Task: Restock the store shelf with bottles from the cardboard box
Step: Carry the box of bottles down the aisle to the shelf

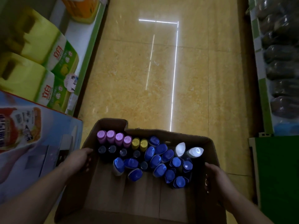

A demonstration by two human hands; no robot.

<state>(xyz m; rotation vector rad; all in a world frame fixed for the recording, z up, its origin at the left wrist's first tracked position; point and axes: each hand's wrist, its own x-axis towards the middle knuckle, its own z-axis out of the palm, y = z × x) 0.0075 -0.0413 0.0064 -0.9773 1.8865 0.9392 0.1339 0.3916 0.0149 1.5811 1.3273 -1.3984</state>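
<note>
An open cardboard box (126,196) fills the lower middle of the view, held above the floor. Upright bottles crowd its far half: several with pink caps (110,136) at the back left, two with yellow caps (140,143), several with blue caps (159,160), two with white caps (187,150) at the right, and dark-capped ones (112,149). My left hand (79,160) grips the box's left wall, fingers curled over its edge. On the right wall, my right hand (216,181) holds the box the same way.
A store shelf (87,50) with a green edge runs along the left, carrying yellow-green packs (40,50) and a price tag. A large blue carton (32,143) sits at lower left. Dark wrapped goods (281,62) line the right shelf. Glossy yellow floor tiles (137,78) stretch ahead.
</note>
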